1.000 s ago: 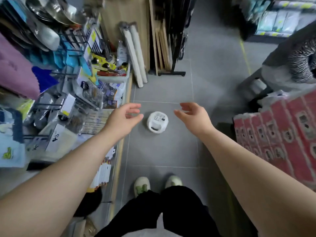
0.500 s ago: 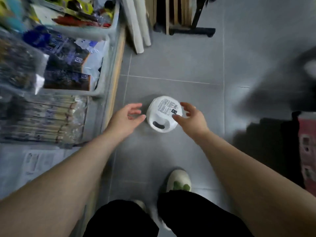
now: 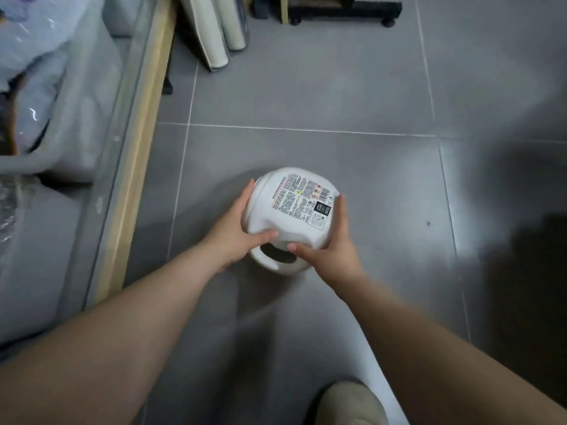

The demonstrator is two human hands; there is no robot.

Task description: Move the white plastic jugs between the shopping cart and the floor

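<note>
On the floor, near tile: jug (image 3: 294, 210), white, seen from above, well apart from the shelf base (image 3: 138, 148) at the left edge of the floor (image 3: 306, 87). Whether it rests on the tile or is just off it cannot be told.
Left hand: left hand (image 3: 233, 231) clasps the jug's left flank, fingers laid along the side, thumb on the upper face.
Right hand: right hand (image 3: 331, 250) clasps the right flank, fingers up the side, thumb on the near shoulder.
Handle: moulded loop (image 3: 276, 268) on the side nearest the person, below both thumbs; neither hand is through it.
Label: printed panel (image 3: 302, 199) on the upper face, between the hands.
Body, judged: stiff moulded plastic; should not dent under a firm clasp and is not fragile.
Surface, judged: smooth and rounded, so a flank grip relies on squeeze alone and may slip.
Weight, judged: fill level is not visible; the two-hand clasp suggests a real load. Treat as heavy.
Grip point, advised: one hand through the loop, the other under the base.
Cart: not in view.
Nearby: pale rolls (image 3: 214, 32) lean at the far left; one shoe (image 3: 346, 403) at the near edge.
</note>
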